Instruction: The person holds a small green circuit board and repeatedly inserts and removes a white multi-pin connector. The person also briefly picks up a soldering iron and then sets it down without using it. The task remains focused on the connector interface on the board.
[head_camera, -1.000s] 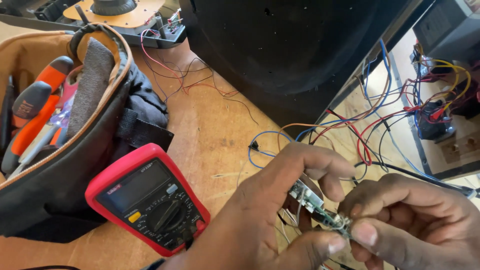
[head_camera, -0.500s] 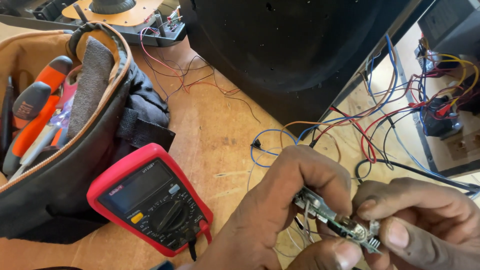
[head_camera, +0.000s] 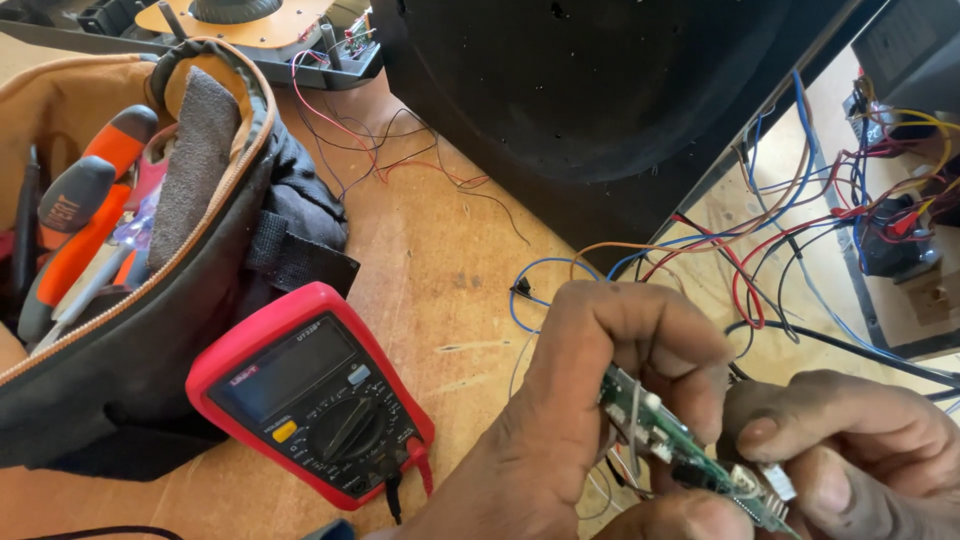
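Circuit board (head_camera: 670, 440) – long axis slanting down-right, left hand (head_camera: 580, 400) and right hand (head_camera: 850, 450) both pinching it

I see a wooden tabletop (head_camera: 440, 250); red multimeter (head_camera: 312, 400) lower centre; open tool bag (head_camera: 130, 330) left; loose wires (head_camera: 760, 250) right.

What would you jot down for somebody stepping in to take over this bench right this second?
Left hand: pinching the narrow green circuit board near its upper end.
Right hand: gripping the board's lower end, by a white connector.
Red multimeter lies face up on the wooden bench, beside the open tool bag; loose coloured wires sit behind the hands.
Done: board lifted off the bench. Multimeter untouched.
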